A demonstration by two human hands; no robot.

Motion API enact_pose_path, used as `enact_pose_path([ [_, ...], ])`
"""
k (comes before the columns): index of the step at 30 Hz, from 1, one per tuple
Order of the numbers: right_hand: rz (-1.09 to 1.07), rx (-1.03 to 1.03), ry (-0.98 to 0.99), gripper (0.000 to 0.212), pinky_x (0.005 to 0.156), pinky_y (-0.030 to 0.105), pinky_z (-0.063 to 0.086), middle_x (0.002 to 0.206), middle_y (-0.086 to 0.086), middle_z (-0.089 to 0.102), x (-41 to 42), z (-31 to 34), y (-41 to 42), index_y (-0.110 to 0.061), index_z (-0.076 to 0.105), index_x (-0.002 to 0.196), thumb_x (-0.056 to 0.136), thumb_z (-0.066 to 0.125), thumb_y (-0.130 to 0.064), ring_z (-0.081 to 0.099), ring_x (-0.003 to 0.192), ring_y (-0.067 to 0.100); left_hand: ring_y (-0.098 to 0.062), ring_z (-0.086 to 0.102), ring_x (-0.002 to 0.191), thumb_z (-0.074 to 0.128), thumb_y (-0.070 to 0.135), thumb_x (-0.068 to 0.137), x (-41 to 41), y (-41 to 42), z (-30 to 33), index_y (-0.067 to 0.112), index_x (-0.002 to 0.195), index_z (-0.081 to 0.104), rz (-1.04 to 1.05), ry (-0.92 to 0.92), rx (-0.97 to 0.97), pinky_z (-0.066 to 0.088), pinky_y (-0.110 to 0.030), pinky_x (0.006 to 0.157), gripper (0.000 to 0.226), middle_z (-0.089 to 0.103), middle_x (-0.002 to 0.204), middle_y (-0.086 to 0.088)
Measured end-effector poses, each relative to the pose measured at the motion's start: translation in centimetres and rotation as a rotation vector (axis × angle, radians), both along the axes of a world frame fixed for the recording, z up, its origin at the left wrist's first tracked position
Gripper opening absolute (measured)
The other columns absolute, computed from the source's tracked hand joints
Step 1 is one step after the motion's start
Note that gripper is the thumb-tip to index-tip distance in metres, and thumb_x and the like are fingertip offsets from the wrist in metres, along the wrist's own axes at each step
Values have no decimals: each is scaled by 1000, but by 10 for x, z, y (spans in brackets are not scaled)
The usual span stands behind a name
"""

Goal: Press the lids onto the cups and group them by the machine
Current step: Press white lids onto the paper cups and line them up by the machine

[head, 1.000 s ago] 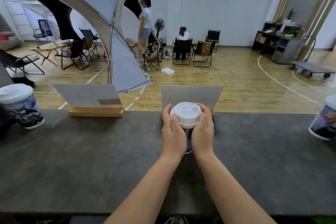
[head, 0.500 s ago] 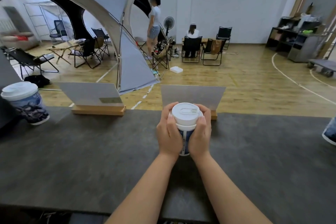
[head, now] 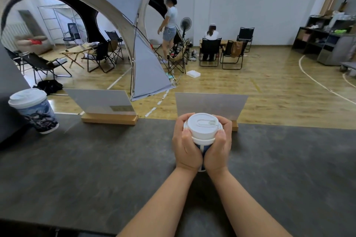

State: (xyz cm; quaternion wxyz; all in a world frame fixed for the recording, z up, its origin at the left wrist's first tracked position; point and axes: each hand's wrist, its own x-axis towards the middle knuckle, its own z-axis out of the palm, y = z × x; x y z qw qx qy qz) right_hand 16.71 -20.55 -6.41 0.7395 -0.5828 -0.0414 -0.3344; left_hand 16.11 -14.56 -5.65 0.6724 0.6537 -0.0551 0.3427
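Dark grey table (head: 96, 169): left hand (head: 185, 146), right hand (head: 218, 147) wrapped round blue-printed paper cup (head: 202, 145); thumbs should press white plastic lid (head: 203, 126) rim evenly.

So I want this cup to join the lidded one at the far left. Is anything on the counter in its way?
Nothing visible is. Both hands, left hand and right hand, grip the cup under its lid. The dark counter between it and the lidded cup is bare; the sign stand sits at the back edge.

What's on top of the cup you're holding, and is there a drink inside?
A white lid sits on the cup, gripped by the left hand and right hand. The lid hides whatever is inside.
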Motion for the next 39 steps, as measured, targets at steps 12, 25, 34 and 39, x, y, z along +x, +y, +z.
enact_pose_path([
  [12,-57,63,148,27,73,27,50,90,-8,66,-16,22,-7,-19,63,94,98,36,-14,63,88,10,-37,64,97,35,31,75,-4,7,37,19,85,57,-117,403,-210,52,-46,73,27,68,94,-14],
  [25,-14,-6,-22,40,74,18,51,100,-19,69,-19,12,12,-17,58,109,90,31,-39,65,93,2,-19,66,97,29,25,95,-9,4,6,13,107,62,-115,69,-134,55,-39,80,37,69,102,-2],
  [34,-25,41,-47,36,73,28,52,98,-9,70,-10,3,12,-20,60,105,89,33,-37,66,91,14,-26,67,94,34,26,93,-7,3,4,8,104,61,-110,53,-177,55,-49,77,35,70,100,-6],
  [39,-1,39,-88,36,71,23,51,98,-10,70,-9,1,12,-16,58,106,89,33,-34,66,89,10,-32,67,94,36,38,88,-6,3,4,11,103,61,-139,31,-211,55,-55,75,39,70,99,-10],
])
